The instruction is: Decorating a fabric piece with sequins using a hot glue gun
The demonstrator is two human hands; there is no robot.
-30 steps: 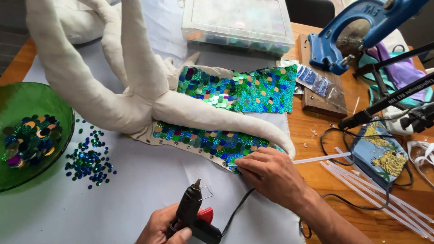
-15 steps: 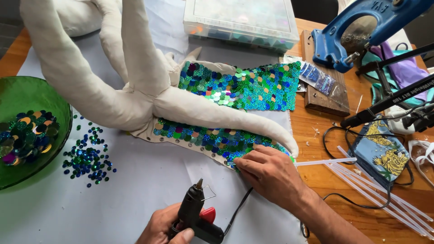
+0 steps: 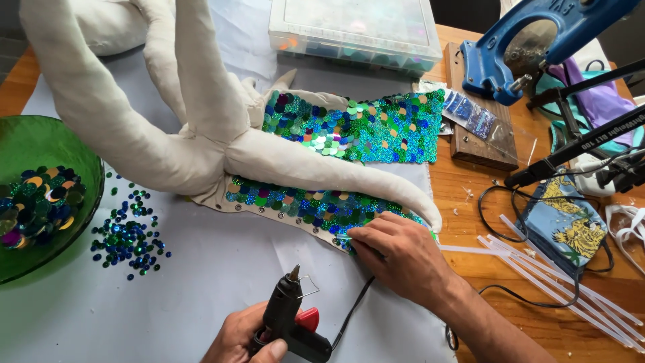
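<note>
Right hand presses sequins; left hand grips glue gun.

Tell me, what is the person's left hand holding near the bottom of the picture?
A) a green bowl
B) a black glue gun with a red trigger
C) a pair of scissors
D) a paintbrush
B: the left hand grips a black glue gun with its nozzle pointing up, while the right hand presses its fingers on the sequinned fabric strip.

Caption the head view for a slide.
Right hand presses sequins onto a sequined fabric panel while left hand holds a black glue gun.
</note>
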